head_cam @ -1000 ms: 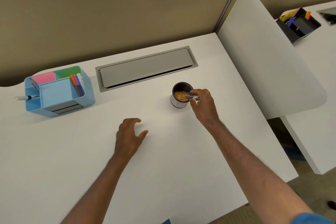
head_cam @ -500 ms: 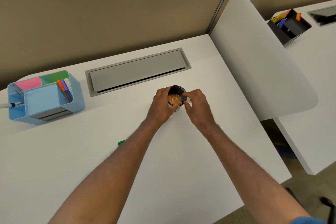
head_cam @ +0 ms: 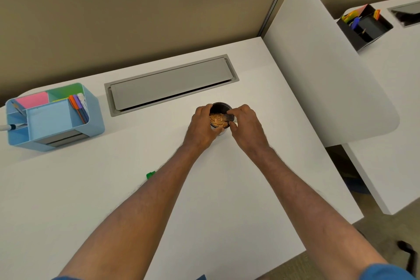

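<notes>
A small round cup (head_cam: 220, 108), dark inside and holding orange-brown flakes (head_cam: 217, 120), stands on the white desk (head_cam: 91, 188). My left hand (head_cam: 201, 127) grips the cup from its left side, fingers curled round the rim and wall. My right hand (head_cam: 246, 127) is at the cup's right edge and pinches a small dark object (head_cam: 229, 118) over the opening; what this object is cannot be told.
A light blue desk organiser (head_cam: 54, 118) with sticky notes and pens sits at the left. A grey cable hatch (head_cam: 170, 84) lies behind the cup. A small green item (head_cam: 150, 174) peeks out beside my left forearm. A white divider panel (head_cam: 322, 70) bounds the desk's right side.
My left hand came off the desk and took hold of the cup. The green item, earlier under that hand, now shows. My right hand stays at the cup's rim.
</notes>
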### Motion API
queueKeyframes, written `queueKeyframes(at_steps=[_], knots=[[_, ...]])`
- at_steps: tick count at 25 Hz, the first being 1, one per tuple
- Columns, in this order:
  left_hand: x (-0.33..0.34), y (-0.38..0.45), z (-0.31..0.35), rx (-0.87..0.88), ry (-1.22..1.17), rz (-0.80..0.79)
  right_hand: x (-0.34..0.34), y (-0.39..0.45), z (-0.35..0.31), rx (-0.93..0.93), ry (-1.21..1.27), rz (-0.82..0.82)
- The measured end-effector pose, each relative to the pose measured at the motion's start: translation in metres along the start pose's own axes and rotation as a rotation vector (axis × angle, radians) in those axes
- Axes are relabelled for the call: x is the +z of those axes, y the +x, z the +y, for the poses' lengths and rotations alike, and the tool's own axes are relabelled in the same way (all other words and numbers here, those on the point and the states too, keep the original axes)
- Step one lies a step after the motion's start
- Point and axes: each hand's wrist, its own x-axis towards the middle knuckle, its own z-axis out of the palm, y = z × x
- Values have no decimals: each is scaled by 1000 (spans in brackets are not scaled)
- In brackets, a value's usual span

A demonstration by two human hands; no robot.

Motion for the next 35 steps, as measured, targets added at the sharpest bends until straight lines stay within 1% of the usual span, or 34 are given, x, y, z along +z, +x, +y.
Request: queueKeyframes(at_steps=[2, 4, 6, 8, 11, 14, 16, 19, 22, 24, 26, 29, 31, 34, 35], knots=[[1, 0, -2, 3, -2, 1, -1, -4, 2, 16, 83, 36], [1, -3, -5, -14, -3, -6, -1, -9, 2, 71, 210, 75], [-3, -14, -8, -69, -22, 4, -1, -17, -1, 196, 406, 102], [-8, -30, -13, -132, -100, 47, 2, -29, -8, 345, 650, 101], [-22, -59, -18, -197, -290, 101, 11, -55, -18, 487, 997, 50], [-37, -88, -19, -281, -519, 32, 22, -83, -31, 571, 1254, -38], [-45, -108, -20, -308, -650, -10, 32, -101, -41, 584, 1369, -116], [-51, -134, -24, -318, -721, -19, 47, -120, -56, 577, 1467, -206], [-62, -161, -39, -355, -744, 34, 63, -139, -75, 557, 1504, -289], [-71, -179, -54, -379, -755, 70, 75, -151, -88, 536, 1484, -344], [-79, -196, -69, -405, -765, 99, 86, -161, -99, 517, 1389, -394], [-93, -218, -93, -445, -776, 145, 102, -170, -113, 449, 1113, -448], [-103, -231, -111, -477, -758, 176, 114, -170, -122, 400, 920, -396], [-119, -249, -135, -519, -723, 206, 136, -161, -130, 313, 695, -241], [-125, -256, -143, -522, -713, 209, 143, -157, -133, 263, 631, -213]])
